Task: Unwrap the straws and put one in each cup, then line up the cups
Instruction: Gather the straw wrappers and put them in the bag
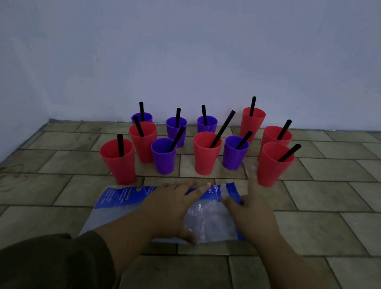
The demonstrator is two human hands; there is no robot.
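Several red and purple cups stand in a loose cluster on the tiled floor near the wall, each with a black straw in it. The nearest are a red cup [119,162] at the left, a purple cup [163,156], a red cup [205,154], a purple cup [234,153] and a red cup [272,164] at the right. In front of them lies a clear plastic wrapper [211,222] with blue print. My left hand [171,208] lies flat on it, fingers spread. My right hand [253,213] rests at its right edge, one finger stretched toward the right red cup.
A pale wall [191,54] rises just behind the cups and runs along the left side. The floor [326,221] is beige tile. My dark sleeve [41,262] fills the lower left corner.
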